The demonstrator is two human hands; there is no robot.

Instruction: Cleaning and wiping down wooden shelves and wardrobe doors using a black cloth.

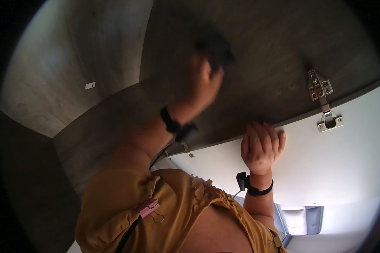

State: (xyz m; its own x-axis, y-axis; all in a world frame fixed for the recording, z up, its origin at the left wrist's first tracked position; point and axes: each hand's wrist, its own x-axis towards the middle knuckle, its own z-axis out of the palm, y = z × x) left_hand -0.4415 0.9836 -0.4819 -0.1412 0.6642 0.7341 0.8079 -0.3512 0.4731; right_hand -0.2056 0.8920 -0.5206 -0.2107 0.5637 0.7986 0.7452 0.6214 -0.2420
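My left hand (205,82) is raised against the dark wood-grain cabinet panel (259,72), with a dark cloth-like thing (217,50) in its fingers. Motion blurs both, so the exact kind of the dark thing cannot be told. My right hand (262,148) rests palm down on the white cabinet door (307,158). Its fingertips reach the edge where the door meets the dark panel, and nothing loose shows in it. Black straps with small devices circle both wrists.
A metal concealed hinge (323,98) joins panel and door at right; another hinge (187,150) shows partly behind my left forearm. A grey side panel (91,57) bearing a small white sticker (90,85) stands at left. A white-and-grey object (299,219) lies beyond the door.
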